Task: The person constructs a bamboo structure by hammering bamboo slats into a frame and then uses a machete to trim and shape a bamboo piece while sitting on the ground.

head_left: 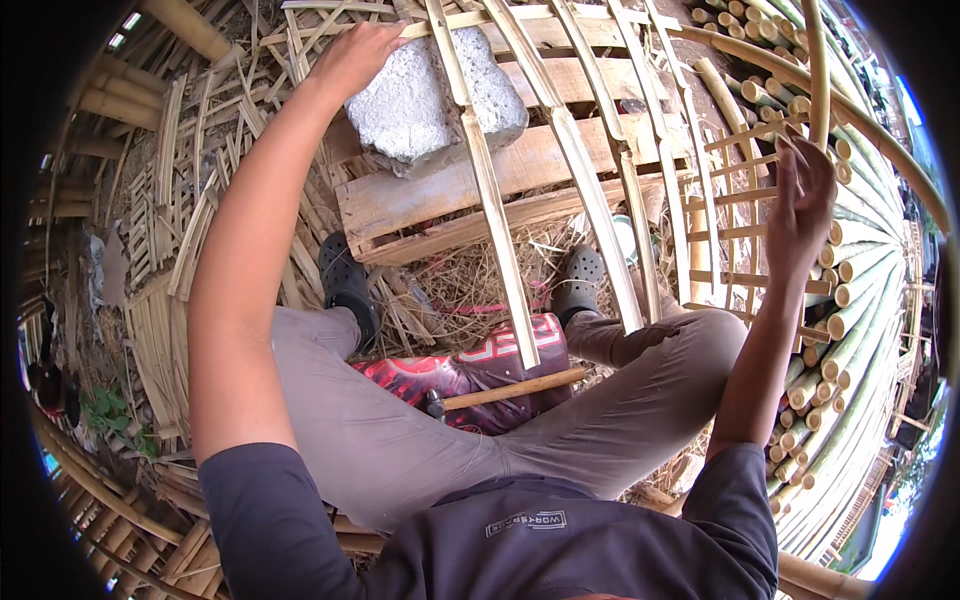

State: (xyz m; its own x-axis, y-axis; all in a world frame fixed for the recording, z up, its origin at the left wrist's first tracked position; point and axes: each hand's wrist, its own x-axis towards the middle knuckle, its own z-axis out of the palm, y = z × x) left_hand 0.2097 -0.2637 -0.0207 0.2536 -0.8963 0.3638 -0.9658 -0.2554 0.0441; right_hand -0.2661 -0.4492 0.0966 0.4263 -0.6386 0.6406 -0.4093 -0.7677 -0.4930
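My left hand (pixel 358 62) reaches to the far left side of a rough grey concrete block (pixel 400 105). Its fingers close on a pale bamboo strip (pixel 470 18) that runs crosswise at the far end. Long split bamboo slats (pixel 497 235) are joined to it and stretch toward me, side by side with gaps between them. One slat lies over the block. My right hand (pixel 805 195) is raised at the right, with fingers stretched out and nothing seen in them. It is beside a small bamboo lattice (pixel 735 232) and an upright pole (pixel 816 70).
The block rests on a wooden crate (pixel 440 190). A hammer (pixel 510 390) lies across a red and dark printed sack (pixel 480 365) between my legs. Cut bamboo poles (pixel 850 300) are stacked at the right; bamboo scraps (pixel 200 190) cover the left.
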